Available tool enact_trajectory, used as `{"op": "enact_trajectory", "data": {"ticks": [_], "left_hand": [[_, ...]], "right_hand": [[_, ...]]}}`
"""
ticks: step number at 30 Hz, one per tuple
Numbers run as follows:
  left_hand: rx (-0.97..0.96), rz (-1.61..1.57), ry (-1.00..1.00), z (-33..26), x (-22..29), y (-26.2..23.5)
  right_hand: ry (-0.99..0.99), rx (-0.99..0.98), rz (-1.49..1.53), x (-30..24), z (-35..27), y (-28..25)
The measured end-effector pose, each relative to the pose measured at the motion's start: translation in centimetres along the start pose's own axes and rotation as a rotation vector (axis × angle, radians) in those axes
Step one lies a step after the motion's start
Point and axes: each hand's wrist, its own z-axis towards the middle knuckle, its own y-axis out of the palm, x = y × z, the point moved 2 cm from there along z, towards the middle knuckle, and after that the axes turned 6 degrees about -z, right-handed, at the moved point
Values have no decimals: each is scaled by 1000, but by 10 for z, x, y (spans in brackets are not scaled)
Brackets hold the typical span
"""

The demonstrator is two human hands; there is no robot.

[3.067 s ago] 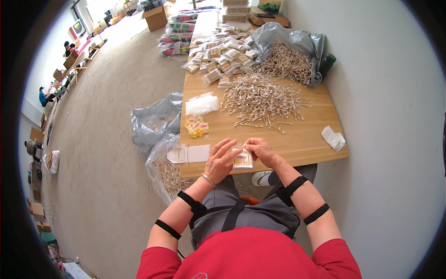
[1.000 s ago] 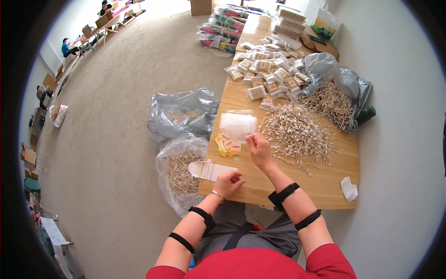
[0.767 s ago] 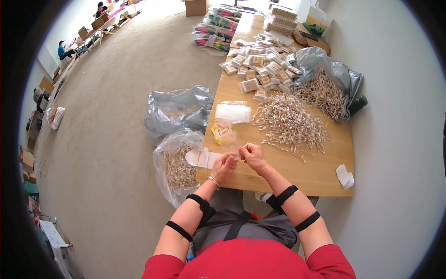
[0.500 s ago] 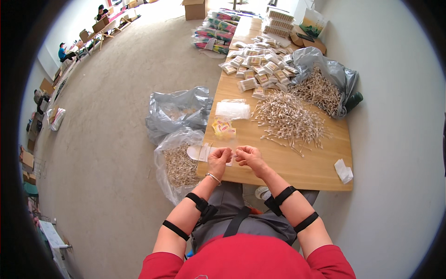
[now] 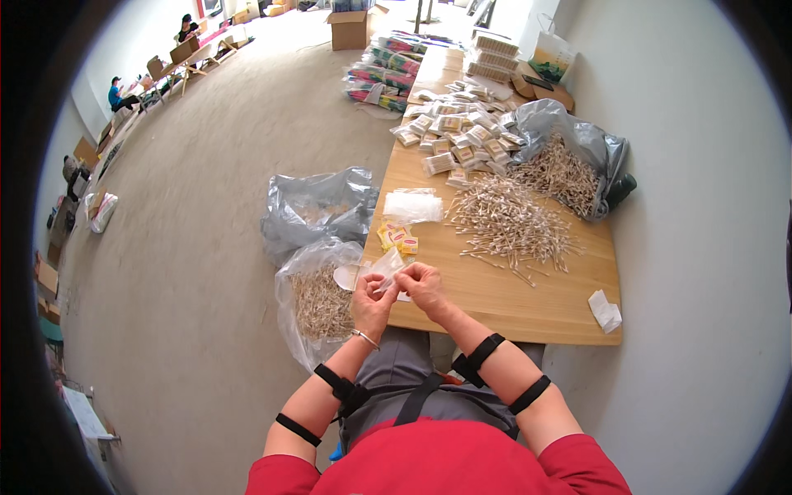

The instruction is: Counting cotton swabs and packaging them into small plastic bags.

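Note:
Close to the table's near left corner, my left hand point(image 5: 373, 302) grips a small clear plastic bag point(image 5: 388, 265). The fingers of my right hand point(image 5: 423, 289) are pinched at the bag's near edge, touching the left fingertips. Whether anything is inside the bag I cannot make out. Just beyond lie small yellow-and-white cards point(image 5: 398, 237) and a stack of clear bags point(image 5: 413, 206). A loose heap of cotton swabs point(image 5: 511, 219) spreads to the right of these. Past my left hand, a pale rounded piece point(image 5: 346, 276) juts over the table edge.
Packed swab bags point(image 5: 462, 132) pile farther back on the wooden table point(image 5: 495, 305). A grey sack point(image 5: 569, 124) spills swabs by the wall. On the floor at left stand a clear sack of swabs point(image 5: 323, 305) and a grey plastic bag point(image 5: 318, 202). White tissue point(image 5: 605, 312) lies at right.
Both hands have shifted slightly left, and my left hand has turned to show more of its fingers. The clear bag now stands up visibly between them.

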Motion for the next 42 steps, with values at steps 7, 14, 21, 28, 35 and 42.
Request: {"op": "enact_trajectory", "data": {"ticks": [7, 14, 21, 28, 35, 42], "left_hand": [[49, -83, -87, 2, 0, -4], [171, 84, 151, 1, 3, -1], [106, 405, 282, -1, 13, 5], [403, 175, 260, 15, 13, -11], [404, 368, 261, 15, 12, -50], [602, 638, 238, 7, 23, -85]], "right_hand": [[-127, -17, -172, 2, 0, 4], [-192, 140, -548, -7, -12, 7], [-411, 314, -538, -26, -9, 10], [-676, 274, -821, -25, -8, 23], [-858, 26, -952, -22, -3, 55], [-1079, -138, -1013, -19, 6, 86]]}}
